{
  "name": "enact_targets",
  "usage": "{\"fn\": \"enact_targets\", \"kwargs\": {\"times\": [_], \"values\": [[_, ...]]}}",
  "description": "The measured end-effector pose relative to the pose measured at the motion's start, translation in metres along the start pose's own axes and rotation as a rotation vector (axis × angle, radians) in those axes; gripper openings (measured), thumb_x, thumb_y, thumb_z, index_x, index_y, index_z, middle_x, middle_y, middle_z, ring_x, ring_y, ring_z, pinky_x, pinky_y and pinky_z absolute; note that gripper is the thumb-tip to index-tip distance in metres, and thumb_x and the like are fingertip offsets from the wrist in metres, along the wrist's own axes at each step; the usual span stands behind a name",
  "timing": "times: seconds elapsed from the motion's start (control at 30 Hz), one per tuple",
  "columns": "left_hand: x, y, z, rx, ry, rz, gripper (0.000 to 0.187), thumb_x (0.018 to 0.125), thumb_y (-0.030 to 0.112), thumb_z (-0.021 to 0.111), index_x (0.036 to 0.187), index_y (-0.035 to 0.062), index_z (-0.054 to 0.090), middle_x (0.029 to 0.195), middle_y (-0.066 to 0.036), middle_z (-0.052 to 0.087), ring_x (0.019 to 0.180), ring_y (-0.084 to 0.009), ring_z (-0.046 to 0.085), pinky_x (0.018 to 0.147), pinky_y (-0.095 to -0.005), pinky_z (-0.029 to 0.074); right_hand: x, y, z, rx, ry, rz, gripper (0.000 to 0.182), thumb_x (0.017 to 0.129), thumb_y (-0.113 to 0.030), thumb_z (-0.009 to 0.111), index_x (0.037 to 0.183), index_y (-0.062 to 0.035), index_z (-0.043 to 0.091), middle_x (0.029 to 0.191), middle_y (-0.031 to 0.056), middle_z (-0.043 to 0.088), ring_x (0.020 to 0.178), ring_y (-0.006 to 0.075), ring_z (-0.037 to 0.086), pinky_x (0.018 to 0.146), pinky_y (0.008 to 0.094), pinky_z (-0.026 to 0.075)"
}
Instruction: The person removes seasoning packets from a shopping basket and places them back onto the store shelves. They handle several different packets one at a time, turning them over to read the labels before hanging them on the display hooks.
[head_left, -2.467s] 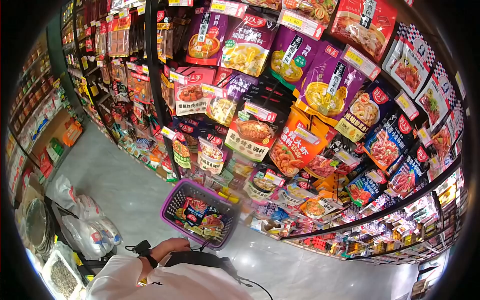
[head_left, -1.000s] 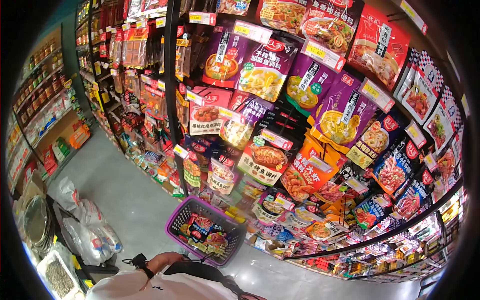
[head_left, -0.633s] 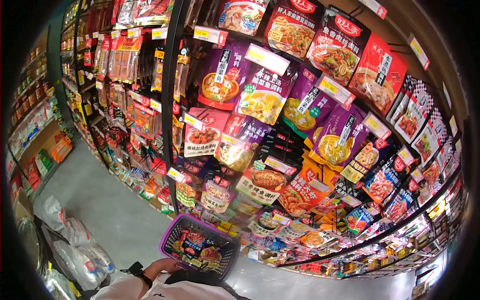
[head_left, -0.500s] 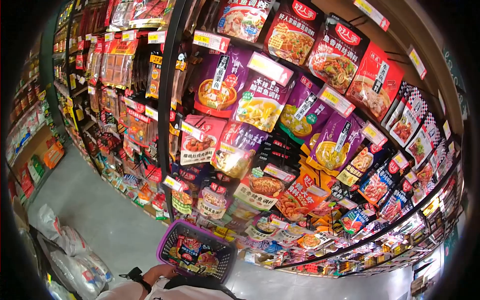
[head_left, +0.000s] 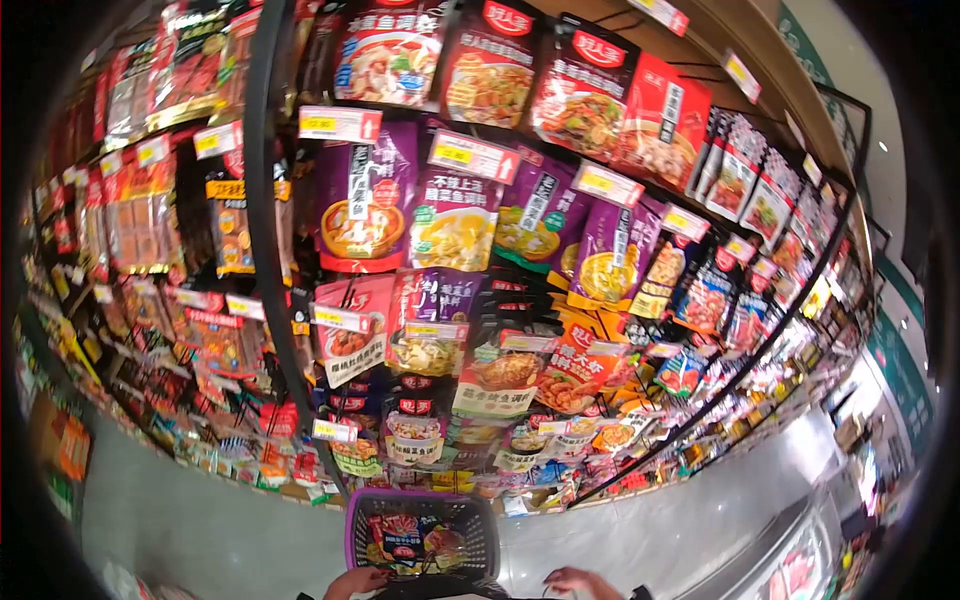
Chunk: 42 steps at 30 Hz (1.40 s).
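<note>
A purple-rimmed grey shopping basket (head_left: pixel 484 535) is low in the head view, in front of my body. Several food packets (head_left: pixel 400 535), red, dark and blue, lie inside it. My left hand (head_left: pixel 358 581) is at the basket's near left corner, its fingers curled on the rim; the grip is partly cut off by the frame's bottom. My right hand (head_left: pixel 582 582) is to the right of the basket, apart from it, fingers loosely bent with nothing visible in them. Ahead hang seasoning pouches, among them a purple pouch (head_left: pixel 368 205) and a red shrimp pouch (head_left: pixel 572 370).
A tall rack of hanging packets with price tags (head_left: pixel 338 125) curves across the view. A dark upright post (head_left: pixel 264 200) divides it. Grey floor (head_left: pixel 220 535) shows below. A metallic-edged display case (head_left: pixel 790 550) stands at lower right.
My view has turned right, so the rack sits further left. The basket appears lower and more central. My right hand has come into view; my left hand stays at the basket.
</note>
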<state>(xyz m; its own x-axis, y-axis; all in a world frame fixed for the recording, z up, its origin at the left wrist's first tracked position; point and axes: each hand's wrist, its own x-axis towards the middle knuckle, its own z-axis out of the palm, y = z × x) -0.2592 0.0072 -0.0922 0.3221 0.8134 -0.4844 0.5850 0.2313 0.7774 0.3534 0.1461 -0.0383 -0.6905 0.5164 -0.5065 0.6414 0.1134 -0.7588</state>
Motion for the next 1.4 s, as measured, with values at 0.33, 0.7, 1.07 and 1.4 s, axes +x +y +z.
{"fn": "enact_targets", "kwargs": {"times": [0.33,0.7,1.07,1.4], "values": [[-0.014,0.015,-0.037,0.086,-0.078,-0.058,0.048,0.093,0.048,0.059,0.106,0.0020,0.068,0.094,-0.017,0.071,0.090,-0.0332,0.067,0.078,-0.0411,0.052,0.048,-0.233,-0.173,-0.508,0.489,0.044,0.024,0.094,-0.029,0.061,0.099,-0.0056,0.063,0.085,0.0144,0.066,0.077,0.0286,0.065,0.069,0.0393,0.052],[-0.050,0.113,-0.060,-0.065,0.066,-0.007,0.045,0.095,0.041,0.063,0.114,0.0004,0.065,0.098,-0.013,0.070,0.089,-0.0252,0.066,0.078,-0.0364,0.052,0.023,-0.516,-0.238,-0.842,0.657,-0.521,0.019,0.090,-0.019,0.064,0.102,-0.0042,0.068,0.090,0.0125,0.068,0.081,0.0292,0.067,0.071,0.0399,0.053],[-0.028,0.264,-0.104,0.270,0.384,0.416,0.028,0.094,0.027,0.064,0.110,0.0048,0.067,0.096,-0.013,0.069,0.085,-0.0304,0.068,0.074,-0.0384,0.055,-0.025,-0.556,-0.316,-1.137,0.597,-0.788,0.016,0.088,-0.019,0.066,0.096,-0.0061,0.066,0.086,0.0090,0.063,0.081,0.0293,0.065,0.069,0.0408,0.053],[0.030,0.457,-0.184,0.854,0.272,1.016,0.014,0.091,0.021,0.059,0.097,0.0084,0.063,0.078,-0.009,0.062,0.069,-0.0299,0.063,0.062,-0.0424,0.052,-0.073,-0.534,-0.345,-1.279,0.643,-0.964,0.011,0.081,-0.016,0.063,0.088,-0.0069,0.063,0.099,0.0079,0.060,0.095,0.0279,0.062,0.080,0.0414,0.051]]}}
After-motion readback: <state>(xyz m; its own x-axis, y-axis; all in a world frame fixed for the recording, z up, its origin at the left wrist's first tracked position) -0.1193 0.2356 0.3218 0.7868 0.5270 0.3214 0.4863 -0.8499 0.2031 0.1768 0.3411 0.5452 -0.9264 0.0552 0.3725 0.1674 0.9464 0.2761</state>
